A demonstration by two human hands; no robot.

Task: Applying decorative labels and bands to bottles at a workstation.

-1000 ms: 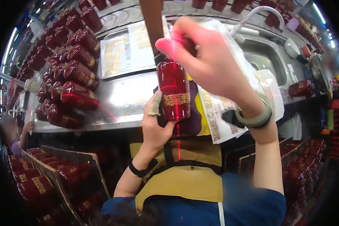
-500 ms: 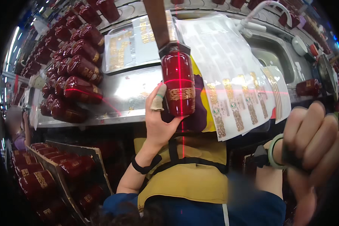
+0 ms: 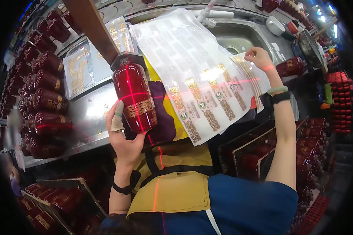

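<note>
My left hand [image 3: 125, 145] is closed round the lower part of a dark red glass bottle [image 3: 134, 94] with a gold decal band. A ribbed cover sits on one of its fingers. The bottle's far end rests in a dark angular holder [image 3: 126, 57] on a wooden bar [image 3: 94, 29]; red laser lines cross the glass. Off to the right, my right hand [image 3: 261, 59] pinches thumb and forefinger at the far end of a small sheet with thin gold stripes [image 3: 250, 80]. What lies between those fingertips is too small to make out. Larger decal sheets [image 3: 208, 105] lie between my hands.
Many red bottles [image 3: 47, 102] lie stacked at the left, and one bottle [image 3: 291, 67] lies by the sink [image 3: 239, 37]. A metal tray [image 3: 72, 92] with gold decals stands behind the bottle. Crates of bottles [image 3: 62, 199] stand below the counter. A purple cloth [image 3: 164, 127] lies beside the bottle.
My right hand has gone from the near right, close to the camera, out to the striped sheet. The view has turned, so the bottle shows farther left; my left hand stays on it.
</note>
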